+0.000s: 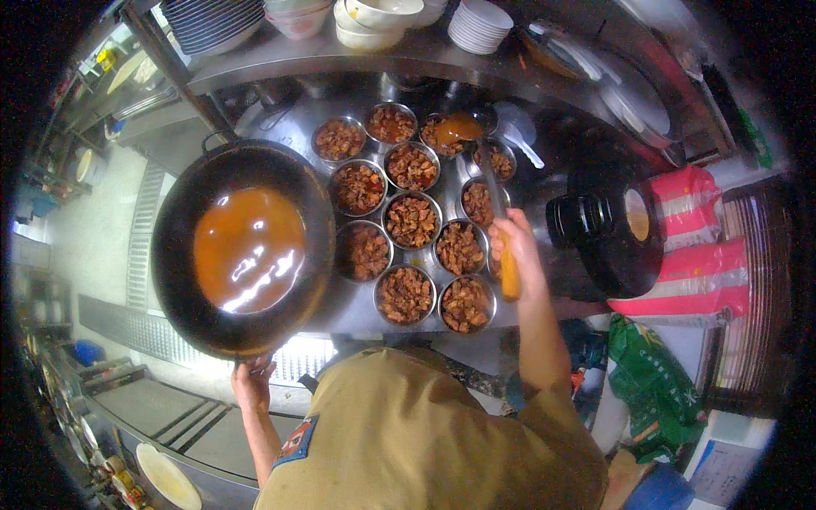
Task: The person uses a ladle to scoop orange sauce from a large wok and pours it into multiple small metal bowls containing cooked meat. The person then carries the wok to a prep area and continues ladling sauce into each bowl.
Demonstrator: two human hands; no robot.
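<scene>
My left hand (254, 377) grips the near edge of a large black wok (169, 255), which holds a pool of glossy orange-brown sauce (250, 245). My right hand (517, 245) is closed round the wooden handle (509, 271) of a metal ladle. The sauce-filled ladle bowl (460, 129) is over a steel bowl of cooked meat pieces (433, 134) at the back. Several more round steel bowls of meat stand close together between wok and ladle, among them one in the middle (412, 220) and one at the front (404, 294). Another bowl is partly hidden behind my right hand.
Stacked dishes (481, 25) and white bowls (376, 19) stand on a steel shelf (357, 64) above the table. A white plastic spoon (524, 145) lies at the back. Rightward are a black lidded pot (615, 233) and red-and-white sacks (701, 274). A green bag (656, 389) lies lower right.
</scene>
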